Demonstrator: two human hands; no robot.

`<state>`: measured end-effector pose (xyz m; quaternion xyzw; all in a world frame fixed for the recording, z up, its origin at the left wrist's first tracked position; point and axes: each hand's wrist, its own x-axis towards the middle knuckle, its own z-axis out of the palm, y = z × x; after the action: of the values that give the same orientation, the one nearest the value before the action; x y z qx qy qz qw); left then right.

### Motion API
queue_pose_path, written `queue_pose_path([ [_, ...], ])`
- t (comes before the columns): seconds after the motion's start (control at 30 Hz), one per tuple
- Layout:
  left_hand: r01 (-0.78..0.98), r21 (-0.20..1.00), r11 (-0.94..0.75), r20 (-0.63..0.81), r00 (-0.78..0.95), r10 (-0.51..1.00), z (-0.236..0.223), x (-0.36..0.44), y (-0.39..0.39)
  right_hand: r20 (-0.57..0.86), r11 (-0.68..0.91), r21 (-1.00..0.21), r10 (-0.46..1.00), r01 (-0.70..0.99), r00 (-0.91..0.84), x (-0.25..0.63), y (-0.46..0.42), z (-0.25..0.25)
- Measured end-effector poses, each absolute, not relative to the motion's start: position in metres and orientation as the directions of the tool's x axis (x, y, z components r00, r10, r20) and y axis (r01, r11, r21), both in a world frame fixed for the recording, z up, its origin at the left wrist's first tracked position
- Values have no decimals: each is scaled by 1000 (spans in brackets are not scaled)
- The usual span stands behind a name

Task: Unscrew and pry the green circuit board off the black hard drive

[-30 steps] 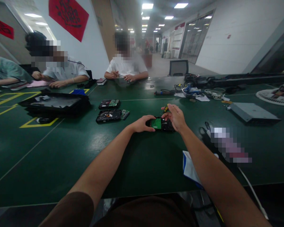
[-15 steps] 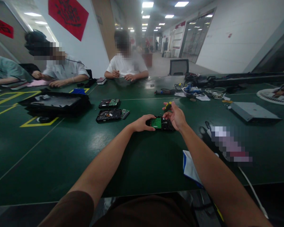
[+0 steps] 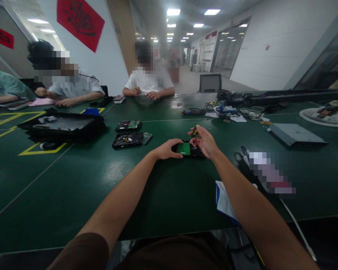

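A hard drive (image 3: 184,149) lies flat on the green table, its green circuit board facing up. My left hand (image 3: 169,149) grips its left end, thumb along the near edge and fingers at the far edge. Over the drive's right half is my right hand (image 3: 205,141), closed around a yellow and black screwdriver (image 3: 195,130). The screwdriver's tip is hidden by the fingers. To the left lie a second hard drive (image 3: 127,140) with a loose circuit board (image 3: 147,138) at its side, and a third hard drive (image 3: 128,125) behind them.
A black tray (image 3: 62,125) stands at left. On the right are a grey metal box (image 3: 297,134), a blurred-out object (image 3: 270,172) with a white cable, and a white-blue packet (image 3: 225,202) by my forearm. Cables (image 3: 227,108) lie farther back. Several people sit across the table.
The view has shifted slightly, so the scene sits a little farther left and lower. My right hand and the screwdriver have tilted a little; my left hand keeps its grip.
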<state>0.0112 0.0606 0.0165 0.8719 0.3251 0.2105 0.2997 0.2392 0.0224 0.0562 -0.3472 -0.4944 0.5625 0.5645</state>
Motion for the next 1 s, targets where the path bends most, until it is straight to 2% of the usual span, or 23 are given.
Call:
queue_pose_path([
  [0.33, 427, 673, -604, 178, 699, 693, 15, 11, 61, 160, 106, -933, 978, -342, -131, 242, 25, 54],
  [0.63, 451, 674, -585, 157, 686, 710, 15, 13, 62, 157, 122, -948, 983, -295, -100, 242, 24, 54],
  [1.0, 441, 667, -601, 174, 692, 701, 15, 12, 61, 166, 113, -924, 979, -364, -118, 241, 25, 53],
])
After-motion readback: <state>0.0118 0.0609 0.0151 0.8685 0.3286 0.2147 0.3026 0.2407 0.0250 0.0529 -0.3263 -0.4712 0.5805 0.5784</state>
